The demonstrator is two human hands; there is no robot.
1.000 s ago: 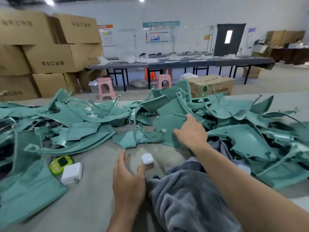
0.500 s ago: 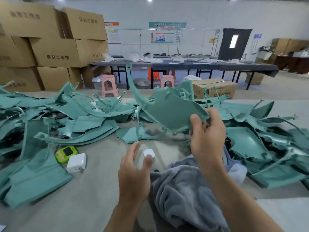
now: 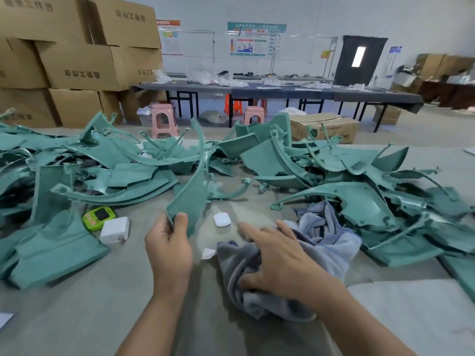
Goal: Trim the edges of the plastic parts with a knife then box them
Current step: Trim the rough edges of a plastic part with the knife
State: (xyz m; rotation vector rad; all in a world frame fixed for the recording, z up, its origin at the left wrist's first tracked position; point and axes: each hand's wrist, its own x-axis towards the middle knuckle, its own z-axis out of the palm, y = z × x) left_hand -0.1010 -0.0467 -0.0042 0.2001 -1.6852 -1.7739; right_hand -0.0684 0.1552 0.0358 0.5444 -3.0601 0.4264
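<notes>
Now pinching plastic part [image 3: 191, 194] in left hand [image 3: 168, 249], no longer right; resting right hand [image 3: 280, 260], fingers spread, on grey cloth [image 3: 326, 242].

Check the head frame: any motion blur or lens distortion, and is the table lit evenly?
Head view: motion smear on the right hand and on the tip of the plastic part the left hand holds. Head view: wide-angle bowing tilts the stacked boxes at left. Head view: light is soft and even, faint shadows on the table; only the door window blows out.
</notes>
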